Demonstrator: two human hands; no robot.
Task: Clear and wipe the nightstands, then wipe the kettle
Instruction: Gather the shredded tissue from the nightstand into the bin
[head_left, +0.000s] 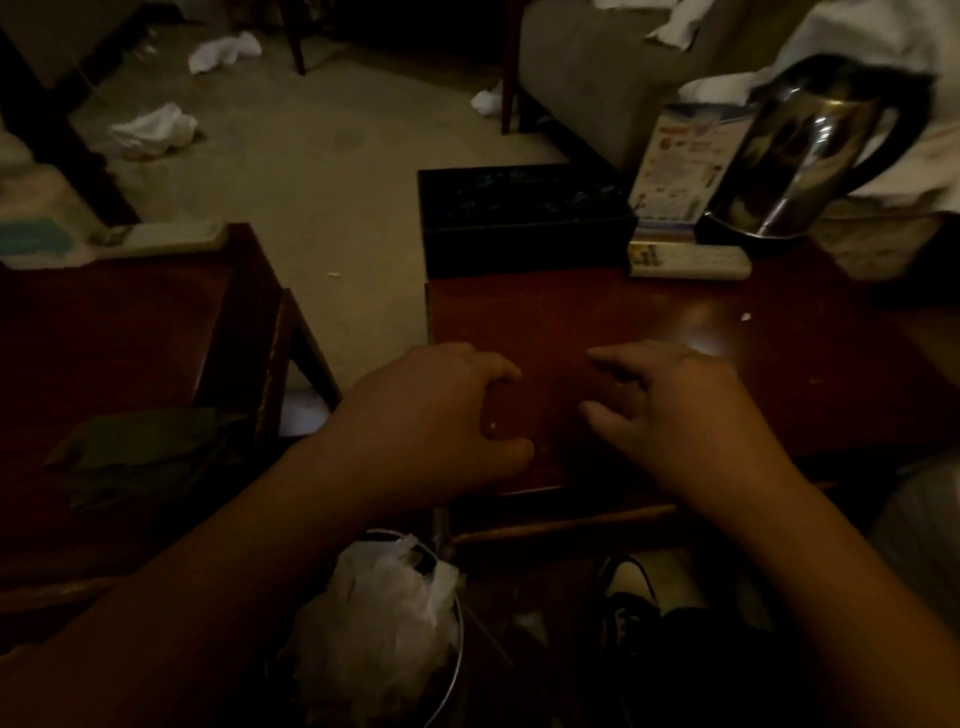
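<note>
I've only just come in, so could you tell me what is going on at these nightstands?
A person is working in a dim room. Both the left hand and the right hand hover empty, fingers loosely curled, over the right nightstand. At its back stand a black box, a card stand and the steel kettle. A green cloth lies on the left nightstand.

Your left hand (441, 415) and right hand (685, 415) hover over the near part of the right nightstand's surface (597, 322), which lies bare ahead of your fingers up to the back row. That row blocks the far edge: a black box (524, 223) at the left, a standing card (680, 161) and a remote (691, 262) beside it, the kettle (810, 156) at the right corner. A strip of floor (358, 218) separates you from the left nightstand (130, 332). Below your wrists stands a bin (395, 623).
</note>
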